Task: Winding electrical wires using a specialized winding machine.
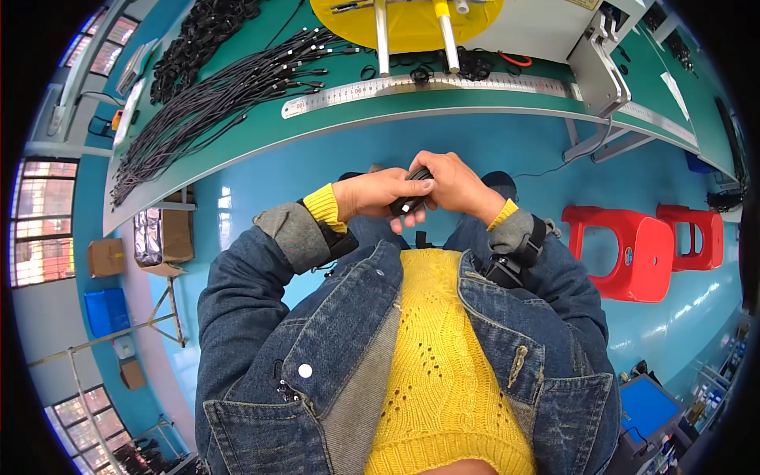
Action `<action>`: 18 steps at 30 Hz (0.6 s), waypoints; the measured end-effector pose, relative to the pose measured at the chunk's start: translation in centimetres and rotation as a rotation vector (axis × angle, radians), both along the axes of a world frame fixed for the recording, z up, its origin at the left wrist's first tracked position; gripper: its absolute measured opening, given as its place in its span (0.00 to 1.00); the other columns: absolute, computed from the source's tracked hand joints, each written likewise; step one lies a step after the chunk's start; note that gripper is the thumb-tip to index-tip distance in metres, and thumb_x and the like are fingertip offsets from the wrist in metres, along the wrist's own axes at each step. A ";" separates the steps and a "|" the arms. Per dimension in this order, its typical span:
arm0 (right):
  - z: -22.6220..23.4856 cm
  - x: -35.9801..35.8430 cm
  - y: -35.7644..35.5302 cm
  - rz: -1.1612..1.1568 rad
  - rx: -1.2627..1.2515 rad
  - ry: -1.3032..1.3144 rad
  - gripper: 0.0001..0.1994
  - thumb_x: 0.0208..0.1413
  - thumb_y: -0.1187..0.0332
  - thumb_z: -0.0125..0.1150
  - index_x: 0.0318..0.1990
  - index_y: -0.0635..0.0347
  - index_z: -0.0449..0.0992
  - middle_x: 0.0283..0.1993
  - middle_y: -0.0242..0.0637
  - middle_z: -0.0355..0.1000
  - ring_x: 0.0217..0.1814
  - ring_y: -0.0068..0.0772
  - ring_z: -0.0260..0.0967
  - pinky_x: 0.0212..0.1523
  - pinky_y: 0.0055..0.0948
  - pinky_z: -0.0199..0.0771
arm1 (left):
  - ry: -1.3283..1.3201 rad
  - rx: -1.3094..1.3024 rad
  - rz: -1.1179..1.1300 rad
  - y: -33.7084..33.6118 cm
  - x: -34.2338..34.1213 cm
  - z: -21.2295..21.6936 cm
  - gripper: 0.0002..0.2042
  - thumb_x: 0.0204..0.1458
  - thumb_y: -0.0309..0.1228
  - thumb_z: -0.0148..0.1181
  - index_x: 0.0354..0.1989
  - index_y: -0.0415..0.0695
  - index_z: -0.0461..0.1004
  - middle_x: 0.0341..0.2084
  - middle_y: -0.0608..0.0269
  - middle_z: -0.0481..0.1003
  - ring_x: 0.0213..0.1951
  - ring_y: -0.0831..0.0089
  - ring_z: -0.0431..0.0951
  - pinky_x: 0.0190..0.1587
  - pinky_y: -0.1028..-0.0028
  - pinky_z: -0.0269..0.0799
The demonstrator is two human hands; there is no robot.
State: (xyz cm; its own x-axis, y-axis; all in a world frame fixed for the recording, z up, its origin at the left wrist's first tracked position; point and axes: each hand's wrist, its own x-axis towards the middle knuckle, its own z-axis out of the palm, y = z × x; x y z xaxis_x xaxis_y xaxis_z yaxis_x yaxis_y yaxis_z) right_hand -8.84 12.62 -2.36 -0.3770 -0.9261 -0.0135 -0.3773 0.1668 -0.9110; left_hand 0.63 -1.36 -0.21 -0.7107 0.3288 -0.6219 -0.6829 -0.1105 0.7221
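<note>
In front of my lap, both hands close on a small coil of black cable [407,205] with a pale connector end showing. My left hand [375,192] grips it from the left, its thumb lying across the bundle. From the right, my right hand [454,184] curls its fingers around the upper part of the same coil. The fingers cover much of the cable. Beyond my hands, many loose black cables [198,119] with connector ends lie in a long bunch on the green workbench [265,142].
A steel ruler [427,87] runs along the bench's near edge, by a yellow round tray [412,36] and red-handled tool [516,60]. A grey machine bracket [598,75] stands to the right. Red stools [645,253] are at my right, cardboard boxes [105,258] at left.
</note>
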 end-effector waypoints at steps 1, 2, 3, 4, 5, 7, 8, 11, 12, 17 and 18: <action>-0.1 -0.1 0.0 -0.001 0.002 -0.001 0.06 0.44 0.76 0.49 0.32 0.64 0.68 0.19 0.42 0.70 0.21 0.41 0.71 0.24 0.32 0.69 | -0.014 0.052 -0.024 -0.3 0.0 0.0 0.19 0.53 0.43 0.51 0.34 0.34 0.67 0.17 0.65 0.69 0.15 0.83 0.67 0.13 0.84 0.62; -0.2 -0.3 -0.1 0.007 0.011 0.025 0.07 0.43 0.74 0.51 0.33 0.64 0.69 0.21 0.45 0.70 0.24 0.45 0.71 0.26 0.35 0.69 | -0.028 0.104 -0.049 -0.6 0.0 0.1 0.18 0.54 0.42 0.51 0.35 0.34 0.67 0.18 0.65 0.69 0.15 0.83 0.67 0.13 0.84 0.61; -0.4 -0.4 -0.2 0.016 0.021 0.051 0.09 0.42 0.72 0.52 0.33 0.64 0.69 0.24 0.47 0.71 0.28 0.48 0.70 0.28 0.38 0.69 | -0.043 0.157 -0.073 -0.9 -0.1 0.0 0.18 0.54 0.41 0.50 0.35 0.34 0.67 0.19 0.64 0.70 0.14 0.83 0.66 0.13 0.84 0.61; -0.5 -0.5 -0.3 0.025 0.031 0.076 0.10 0.41 0.70 0.54 0.33 0.64 0.70 0.26 0.49 0.71 0.31 0.52 0.70 0.30 0.41 0.69 | -0.043 0.159 -0.073 -1.2 -0.2 -0.3 0.18 0.54 0.41 0.50 0.35 0.34 0.67 0.19 0.64 0.70 0.14 0.83 0.66 0.13 0.84 0.61; -0.4 -0.4 -0.4 0.025 0.031 0.075 0.10 0.41 0.70 0.54 0.33 0.64 0.70 0.26 0.49 0.71 0.31 0.52 0.70 0.30 0.41 0.69 | -0.075 0.147 -0.099 -1.5 -0.3 -0.5 0.17 0.54 0.40 0.49 0.35 0.34 0.67 0.19 0.64 0.70 0.15 0.83 0.66 0.13 0.84 0.61; 0.2 0.1 -0.7 0.040 0.145 0.400 0.11 0.41 0.71 0.54 0.35 0.62 0.71 0.27 0.49 0.71 0.31 0.53 0.70 0.31 0.42 0.69 | -0.138 0.121 -0.150 -1.9 -0.4 -0.7 0.16 0.54 0.39 0.48 0.36 0.35 0.67 0.20 0.64 0.69 0.16 0.84 0.66 0.12 0.85 0.60; 0.3 0.3 -0.7 0.048 0.201 0.563 0.12 0.40 0.71 0.54 0.36 0.61 0.71 0.27 0.49 0.71 0.32 0.53 0.70 0.32 0.42 0.69 | -0.139 0.121 -0.148 -2.0 -0.2 -0.8 0.16 0.54 0.39 0.48 0.36 0.35 0.67 0.20 0.64 0.69 0.16 0.84 0.66 0.12 0.85 0.60; -0.6 0.3 -0.8 0.010 -0.041 0.301 0.13 0.40 0.72 0.53 0.37 0.61 0.71 0.28 0.48 0.72 0.31 0.53 0.70 0.32 0.42 0.70 | -0.004 0.184 -0.078 -1.7 0.5 -0.4 0.14 0.54 0.38 0.50 0.34 0.36 0.67 0.20 0.65 0.69 0.16 0.84 0.66 0.11 0.85 0.58; -1.0 0.3 -0.9 -0.010 -0.163 0.173 0.14 0.40 0.72 0.53 0.38 0.61 0.71 0.28 0.48 0.72 0.31 0.53 0.70 0.32 0.42 0.70 | 0.003 0.180 -0.081 -1.7 0.7 -0.5 0.14 0.54 0.38 0.50 0.34 0.36 0.67 0.20 0.65 0.69 0.16 0.84 0.66 0.11 0.85 0.58; -1.9 0.9 -1.4 -0.050 -0.201 0.296 0.13 0.41 0.72 0.54 0.37 0.64 0.70 0.25 0.47 0.71 0.28 0.48 0.70 0.29 0.35 0.70 | 0.016 0.199 -0.012 -2.2 1.6 -2.8 0.10 0.53 0.35 0.51 0.33 0.40 0.67 0.19 0.68 0.67 0.17 0.84 0.65 0.14 0.84 0.58; -1.3 0.7 -1.6 -0.020 -0.172 0.269 0.12 0.42 0.72 0.54 0.37 0.64 0.70 0.25 0.47 0.71 0.28 0.48 0.70 0.29 0.35 0.70 | 0.011 0.191 0.028 -2.3 1.8 -3.1 0.09 0.53 0.35 0.51 0.32 0.41 0.67 0.19 0.68 0.66 0.18 0.83 0.65 0.15 0.83 0.59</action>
State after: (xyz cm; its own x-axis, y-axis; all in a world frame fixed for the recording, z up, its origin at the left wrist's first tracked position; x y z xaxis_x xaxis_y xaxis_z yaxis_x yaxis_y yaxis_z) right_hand -8.16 11.02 -3.67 -0.3635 -0.8987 0.2453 -0.6066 0.0285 -0.7945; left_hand 2.44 -3.62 -3.26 -0.7275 0.4200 -0.5426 -0.6701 -0.2650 0.6933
